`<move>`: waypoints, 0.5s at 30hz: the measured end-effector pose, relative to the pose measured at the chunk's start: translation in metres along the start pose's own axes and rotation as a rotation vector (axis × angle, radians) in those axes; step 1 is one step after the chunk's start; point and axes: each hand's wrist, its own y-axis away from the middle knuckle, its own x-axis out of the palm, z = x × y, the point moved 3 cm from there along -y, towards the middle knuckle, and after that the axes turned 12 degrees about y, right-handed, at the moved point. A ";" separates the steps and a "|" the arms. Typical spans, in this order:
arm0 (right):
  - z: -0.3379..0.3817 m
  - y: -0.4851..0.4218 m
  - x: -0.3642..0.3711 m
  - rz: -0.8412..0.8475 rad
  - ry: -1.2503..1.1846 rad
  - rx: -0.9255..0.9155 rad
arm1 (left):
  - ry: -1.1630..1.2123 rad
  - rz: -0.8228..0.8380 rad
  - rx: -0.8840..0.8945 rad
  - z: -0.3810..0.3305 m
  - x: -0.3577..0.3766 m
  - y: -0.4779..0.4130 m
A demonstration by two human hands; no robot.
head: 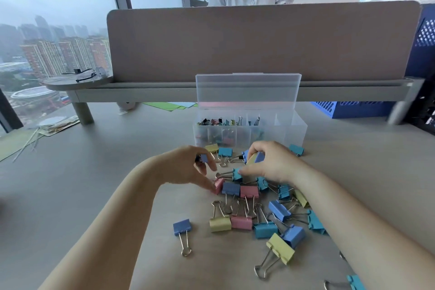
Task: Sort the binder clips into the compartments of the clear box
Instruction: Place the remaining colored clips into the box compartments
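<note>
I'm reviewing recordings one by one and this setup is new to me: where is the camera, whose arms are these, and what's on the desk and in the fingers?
No machine here: a person works with bare hands, filmed by one wide-angle camera worn on the head, looking forward and down. The left hand pinches a small blue clip. The right hand grips a yellow clip together with a second blue one. Loose binder clips in pink, yellow, teal and blue lie scattered on the grey desk. Behind them stands a clear box, lid up, with small clips already in its left compartments.
</note>
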 end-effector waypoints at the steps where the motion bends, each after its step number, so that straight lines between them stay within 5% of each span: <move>1: 0.001 0.000 0.003 0.008 0.033 0.000 | -0.029 0.022 0.004 0.001 0.001 0.000; 11: 0.006 0.002 0.012 0.043 0.158 0.013 | -0.040 0.070 0.077 0.000 0.012 -0.005; 15: 0.005 0.001 0.000 -0.063 -0.120 -0.002 | 0.302 -0.031 0.062 -0.005 0.004 -0.002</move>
